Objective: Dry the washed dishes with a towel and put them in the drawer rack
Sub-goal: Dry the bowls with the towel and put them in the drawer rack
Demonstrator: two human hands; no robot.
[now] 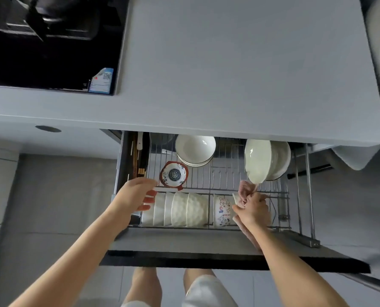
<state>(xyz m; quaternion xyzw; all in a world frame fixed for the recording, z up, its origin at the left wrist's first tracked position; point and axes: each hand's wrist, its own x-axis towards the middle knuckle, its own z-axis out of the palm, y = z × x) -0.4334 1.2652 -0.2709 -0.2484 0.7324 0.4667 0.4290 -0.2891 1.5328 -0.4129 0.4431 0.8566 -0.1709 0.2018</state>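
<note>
- A pale grey kitchen countertop [229,63] fills the upper view, with a glossy black glass cooktop [51,52] set into its left end and a blue-and-white sticker [101,82] at the cooktop's near corner.
- Below the counter edge a drawer with a chrome wire rack [226,173] stands pulled out over a grey tiled floor.
- At the back of the rack sits a stack of round white bowls [195,149]. To the right, large white plates [266,160] stand on edge.
- A small blue-and-white patterned dish with a red rim [174,175] leans just in front of the stacked bowls.
- Along the front rail a row of white embossed bowls [184,209] stands on edge, with a white bowl printed with cartoon bears [222,209] just beside its right end.
- Dark wooden chopsticks [138,160] lie in the narrow left compartment.
- The left hand [138,196] is over the left end of the bowl row, fingers spread and loosely extended, gripping nothing.
- The right hand [253,211] has its fingers curled round a bunched pink towel [244,190], above the front rail just right of the bear bowl and below the standing plates.
</note>
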